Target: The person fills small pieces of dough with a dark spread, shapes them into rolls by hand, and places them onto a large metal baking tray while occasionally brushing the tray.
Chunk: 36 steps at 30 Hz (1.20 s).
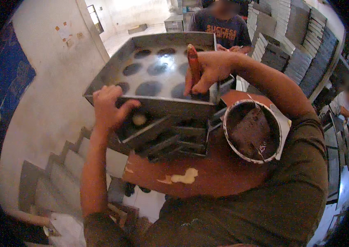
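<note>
In front of me stands a raised metal griddle [149, 101] with high walls and several round dark wells in its floor. My left hand [110, 107] grips its near left rim, fingers curled over the edge and thumb stretched along the front wall. Over the griddle's near right corner, my right hand [211, 72] is closed around a tool with a red handle [193, 61]. The handle's pale end points up; its working end is hidden below my fingers. Right of the griddle, a white-rimmed bucket [228, 138] holds something dark brown.
A brown tabletop [228, 179] with a pale spill [186, 177] lies nearest me. Tall stacks of grey trays [295, 24] rise at the right. One person [223, 29] stands beyond the griddle, another [343, 103] at far right. Someone's forearm [32, 218] shows at lower left.
</note>
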Each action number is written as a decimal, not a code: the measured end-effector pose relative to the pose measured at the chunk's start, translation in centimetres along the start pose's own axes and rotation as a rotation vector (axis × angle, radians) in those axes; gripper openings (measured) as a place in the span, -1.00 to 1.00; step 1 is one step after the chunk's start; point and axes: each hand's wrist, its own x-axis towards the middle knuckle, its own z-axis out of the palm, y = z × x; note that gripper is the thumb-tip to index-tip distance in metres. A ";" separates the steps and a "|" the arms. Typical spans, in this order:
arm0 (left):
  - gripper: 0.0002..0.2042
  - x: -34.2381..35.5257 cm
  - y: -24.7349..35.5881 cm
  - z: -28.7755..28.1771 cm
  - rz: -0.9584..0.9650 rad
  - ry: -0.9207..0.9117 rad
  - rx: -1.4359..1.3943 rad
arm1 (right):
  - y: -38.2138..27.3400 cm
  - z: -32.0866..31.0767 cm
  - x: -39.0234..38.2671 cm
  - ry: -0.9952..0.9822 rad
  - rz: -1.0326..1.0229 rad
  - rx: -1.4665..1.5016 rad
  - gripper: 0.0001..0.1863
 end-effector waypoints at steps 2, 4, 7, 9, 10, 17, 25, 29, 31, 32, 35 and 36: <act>-0.46 -0.4 -0.2 -0.5 -0.050 -0.088 0.019 | -2.6 -0.7 -2.7 0.263 -0.042 -0.374 -0.70; -0.45 -0.8 -0.4 -1.7 0.013 -0.218 0.121 | -5.4 1.0 -7.4 0.727 -0.037 -0.286 -0.70; -0.24 -5.7 2.7 -4.1 -0.183 -0.214 -0.057 | -5.5 5.8 -19.5 1.153 -0.132 -0.291 -0.73; -0.29 -12.5 5.0 -8.1 -0.220 -0.170 0.064 | 0.2 13.7 -27.1 1.235 0.370 -0.265 -0.74; -0.35 -16.5 7.2 -10.4 -0.259 -0.163 0.150 | 2.9 17.4 -29.7 1.243 0.574 -0.257 -0.72; -0.69 -45.3 14.2 -4.8 -1.333 -0.586 -0.256 | 12.4 39.9 -40.0 0.804 1.736 -0.193 -0.47; -0.54 -32.6 18.6 6.9 -0.675 -0.816 -0.375 | 5.3 36.8 -28.4 1.403 1.058 -0.085 -0.61; -0.52 -38.2 17.7 12.0 -0.489 -0.883 -0.313 | 8.6 37.9 -11.9 1.127 0.239 0.174 -0.80; -0.52 -38.7 16.0 13.9 -0.494 -1.031 -0.402 | 12.4 40.2 -3.0 0.658 0.511 -0.042 -0.54; -0.53 -38.5 14.8 14.5 -0.569 -1.151 -0.488 | 14.7 43.0 -0.3 0.760 0.345 -0.496 -0.50; -0.57 -33.4 15.1 13.7 -0.580 -1.213 -0.618 | 21.0 49.0 3.6 0.734 0.257 -0.696 -0.50; -0.58 -31.8 15.9 12.1 -0.576 -1.182 -0.631 | 21.2 49.1 4.0 0.689 0.302 -0.439 -0.54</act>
